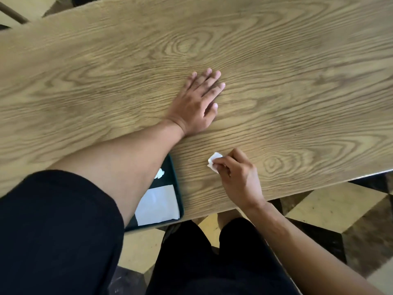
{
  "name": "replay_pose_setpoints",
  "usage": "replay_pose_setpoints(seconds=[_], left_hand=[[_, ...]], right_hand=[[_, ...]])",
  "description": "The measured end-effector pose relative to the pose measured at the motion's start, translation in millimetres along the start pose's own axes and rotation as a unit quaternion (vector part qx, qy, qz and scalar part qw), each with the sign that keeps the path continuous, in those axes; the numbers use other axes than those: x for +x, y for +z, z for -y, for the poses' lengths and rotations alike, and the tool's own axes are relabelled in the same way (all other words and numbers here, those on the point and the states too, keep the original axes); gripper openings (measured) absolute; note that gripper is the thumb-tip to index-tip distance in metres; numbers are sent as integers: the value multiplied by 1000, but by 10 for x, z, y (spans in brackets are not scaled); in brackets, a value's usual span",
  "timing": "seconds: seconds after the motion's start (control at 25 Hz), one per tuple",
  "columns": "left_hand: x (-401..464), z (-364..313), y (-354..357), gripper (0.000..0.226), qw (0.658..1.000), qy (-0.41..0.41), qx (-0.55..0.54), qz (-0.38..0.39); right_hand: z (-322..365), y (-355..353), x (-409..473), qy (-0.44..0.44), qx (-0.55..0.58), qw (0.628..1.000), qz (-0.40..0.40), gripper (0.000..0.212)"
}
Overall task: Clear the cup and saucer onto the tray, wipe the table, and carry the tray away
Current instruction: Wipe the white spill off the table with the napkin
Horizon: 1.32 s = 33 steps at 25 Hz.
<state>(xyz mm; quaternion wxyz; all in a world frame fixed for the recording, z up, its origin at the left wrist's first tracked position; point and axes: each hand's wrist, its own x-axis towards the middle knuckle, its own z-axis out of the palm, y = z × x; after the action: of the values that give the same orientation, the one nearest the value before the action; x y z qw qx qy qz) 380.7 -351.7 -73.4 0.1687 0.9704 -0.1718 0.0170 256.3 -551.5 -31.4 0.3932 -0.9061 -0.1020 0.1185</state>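
Black sleeve [53, 231] lowest; left hand [196, 103] lies flat, fingers spread, on the wooden table [276, 71]; right hand [236, 173] pinches a small white tissue [213, 161] against it; dark tray [177, 188] near the front edge.

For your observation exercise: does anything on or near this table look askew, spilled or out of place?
One thing: the dark green tray juts past the table edge, under the left forearm. No spill shows. The left hand lies flat on the wood; the right hand pinches a white tissue.
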Motion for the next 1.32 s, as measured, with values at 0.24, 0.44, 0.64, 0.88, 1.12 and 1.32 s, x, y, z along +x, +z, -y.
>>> replay_pose_setpoints(seconds=[0.24, 0.44, 0.64, 0.88, 1.12, 1.32], left_hand=[[4, 487, -286, 50, 991, 99, -51, 79], [-419, 1164, -444, 50, 994, 103, 16, 22], [-459, 1190, -427, 47, 997, 80, -12, -9], [-475, 1173, -449, 46, 998, 60, -11, -19], [-505, 1170, -443, 46, 1000, 20, 9, -16], [-768, 1263, -551, 55, 998, 26, -10, 48]], right_hand=[[603, 178, 196, 15, 82, 996, -5, 12], [987, 536, 396, -114, 27, 992, 48, 17], [1012, 771, 346, -163, -17, 983, 82, 19], [991, 831, 216, -158, -56, 983, 73, 22], [1008, 784, 153, -120, -54, 991, 36, 17], [855, 700, -10, -64, -98, 992, -46, 21]])
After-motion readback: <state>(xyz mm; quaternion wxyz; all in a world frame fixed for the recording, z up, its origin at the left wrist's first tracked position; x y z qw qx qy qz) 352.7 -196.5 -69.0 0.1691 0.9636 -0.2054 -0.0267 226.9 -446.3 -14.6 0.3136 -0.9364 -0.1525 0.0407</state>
